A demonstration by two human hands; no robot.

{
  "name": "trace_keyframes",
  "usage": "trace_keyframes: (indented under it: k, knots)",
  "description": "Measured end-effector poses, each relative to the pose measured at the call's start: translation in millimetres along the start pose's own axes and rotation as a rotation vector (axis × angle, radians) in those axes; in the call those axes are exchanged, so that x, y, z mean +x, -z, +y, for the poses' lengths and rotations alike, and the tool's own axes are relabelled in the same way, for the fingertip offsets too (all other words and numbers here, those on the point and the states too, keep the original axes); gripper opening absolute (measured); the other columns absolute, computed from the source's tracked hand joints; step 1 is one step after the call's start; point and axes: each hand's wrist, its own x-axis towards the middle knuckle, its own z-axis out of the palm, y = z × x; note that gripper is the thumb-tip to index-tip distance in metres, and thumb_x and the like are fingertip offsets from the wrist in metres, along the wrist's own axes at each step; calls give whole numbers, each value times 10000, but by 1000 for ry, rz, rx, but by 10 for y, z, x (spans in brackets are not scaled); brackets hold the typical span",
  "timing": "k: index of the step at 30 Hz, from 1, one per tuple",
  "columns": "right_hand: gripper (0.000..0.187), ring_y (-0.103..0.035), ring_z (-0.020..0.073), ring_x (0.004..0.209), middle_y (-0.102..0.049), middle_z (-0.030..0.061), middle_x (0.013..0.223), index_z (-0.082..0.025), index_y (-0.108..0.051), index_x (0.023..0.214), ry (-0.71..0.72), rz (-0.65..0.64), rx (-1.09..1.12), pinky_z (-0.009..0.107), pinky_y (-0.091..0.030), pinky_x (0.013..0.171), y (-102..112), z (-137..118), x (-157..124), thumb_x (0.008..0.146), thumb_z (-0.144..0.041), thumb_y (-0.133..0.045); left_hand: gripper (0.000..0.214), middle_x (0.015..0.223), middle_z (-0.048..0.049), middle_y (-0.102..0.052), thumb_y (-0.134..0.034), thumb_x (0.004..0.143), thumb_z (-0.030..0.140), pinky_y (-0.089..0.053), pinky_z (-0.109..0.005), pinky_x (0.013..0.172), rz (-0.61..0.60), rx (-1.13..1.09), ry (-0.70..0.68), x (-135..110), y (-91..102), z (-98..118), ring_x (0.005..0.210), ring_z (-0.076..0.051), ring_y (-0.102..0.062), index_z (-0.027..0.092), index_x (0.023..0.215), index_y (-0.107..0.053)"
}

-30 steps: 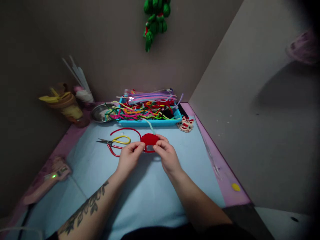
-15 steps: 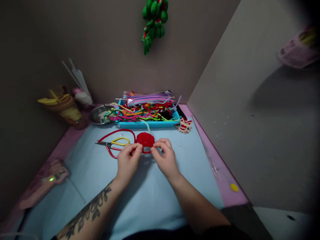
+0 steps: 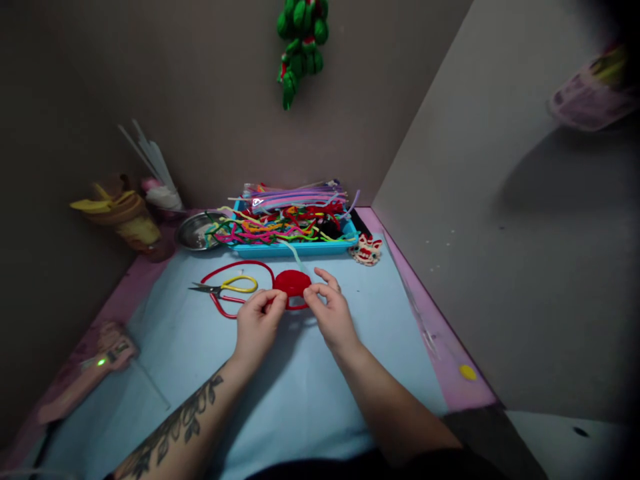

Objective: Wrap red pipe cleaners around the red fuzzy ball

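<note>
A rounded piece of red pipe cleaner [image 3: 292, 282] is held up in front of me, with a thin red strand curving below it. My left hand [image 3: 257, 325] pinches its lower left edge between thumb and finger. At its lower right edge, my right hand [image 3: 332, 315] grips with thumb and a finger, while another finger is raised. A long red tail [image 3: 240, 263] runs from the piece in a loop to the left. Black-bladed scissors [image 3: 215, 289] lie within that loop, one handle yellow and one red.
A blue tray [image 3: 295, 251] full of colourful pipe cleaners stands at the back. Beside it are a metal bowl [image 3: 193, 232] and a small lion-like face [image 3: 367, 251]. A pink glue gun [image 3: 93, 377] with a lit green light lies left. Green pieces [image 3: 300, 47] hang above.
One finger of my right hand has lifted away from the red piece. The piece has shifted slightly down and right in view; both hands keep their pinch.
</note>
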Motion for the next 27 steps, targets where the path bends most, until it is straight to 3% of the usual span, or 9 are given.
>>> trace_keyframes:
  k: [6,11,19,27]
  knots:
    - [279,-289,268,1414,-435,92,1464,-208,-598,562,-178,-107,344,401,-248,1105,-57,25,17,721,-419,-686,251,594,16,-530,-578,787,377,-361,-240,570,-34,-44,47,-13,-15,12,571,-125,-443,161,724,-691]
    - [312,-370,287,1369,-339,76,1531,-200,-603,546,-237,-137,495,403,-246,1117,-69,18,19,663,-456,-738,268,604,5,-565,-594,765,404,-375,-241,575,-75,-108,124,14,-18,-1,592,-131,-460,156,720,-685]
    - [317,-440,301,1316,-406,73,1492,-191,-663,596,-239,-157,547,437,-240,1131,-90,1,16,647,-491,-754,278,632,-9,-602,-610,760,411,-384,-247,579,-109,-150,135,42,15,19,621,-143,-499,147,722,-689]
    - [283,-350,297,1384,-517,108,1395,-200,-680,619,-242,-126,467,456,-216,1141,-59,41,52,673,-472,-737,269,643,-4,-608,-608,778,400,-401,-249,606,-94,-138,108,60,41,-8,621,-139,-516,146,743,-691]
